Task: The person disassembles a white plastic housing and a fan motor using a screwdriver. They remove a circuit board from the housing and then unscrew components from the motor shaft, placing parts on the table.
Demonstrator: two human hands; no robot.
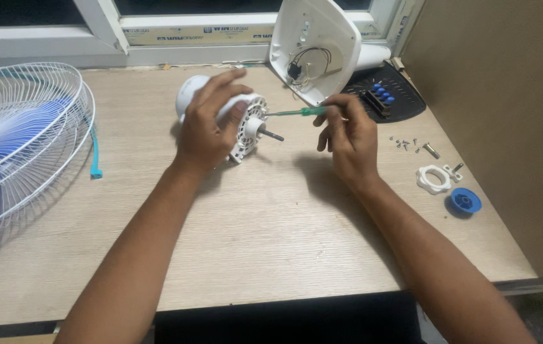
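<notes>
My left hand (209, 121) grips a white fan motor housing (246, 124) that lies on its side on the wooden table, its metal shaft (273, 135) pointing right. My right hand (348, 130) holds a green-handled screwdriver (297, 113) whose tip reaches the front plate of the motor housing, just above the shaft.
A white wire fan guard (23, 127) with a blue blade lies at the left. A white fan base cover (315, 44) with wires leans on the window sill, beside a black switch panel with blue buttons (383, 95). Loose screws (412, 145), a white plastic nut (434, 179) and a blue cap (464, 201) lie at the right.
</notes>
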